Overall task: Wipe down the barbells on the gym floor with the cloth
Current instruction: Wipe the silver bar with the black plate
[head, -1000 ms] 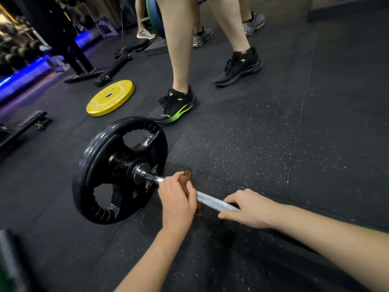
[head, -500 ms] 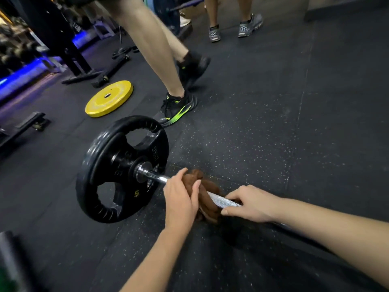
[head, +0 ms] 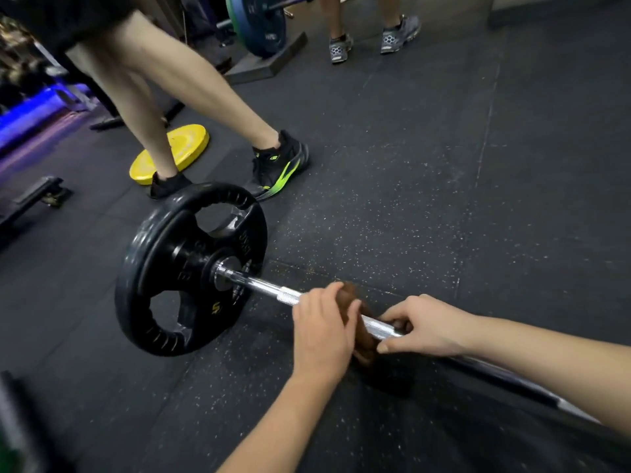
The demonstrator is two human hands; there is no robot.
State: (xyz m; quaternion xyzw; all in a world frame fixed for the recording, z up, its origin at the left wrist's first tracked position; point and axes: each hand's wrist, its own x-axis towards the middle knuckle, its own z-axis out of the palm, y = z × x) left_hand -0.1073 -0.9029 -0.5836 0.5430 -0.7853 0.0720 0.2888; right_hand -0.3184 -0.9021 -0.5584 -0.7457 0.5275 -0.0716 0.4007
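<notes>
A yellow plate (head: pixel 186 145) lies flat on the floor (head: pixel 444 199) at the back left, and nearer, a black plate (head: pixel 160 268) sits on the end of the bar (head: pixel 269 289). Next along, the left hand (head: pixel 324 331) is curled round the brown cloth (head: pixel 351 297), which is wrapped on the bar. Just right of it, the right hand (head: pixel 426 327) curls its fingers round the bar, thumb touching the cloth.

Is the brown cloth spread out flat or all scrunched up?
Scrunched up. The cloth is a brown wad wrapped round the bar, gripped by the left hand; the right hand holds the bar beside it.
</notes>
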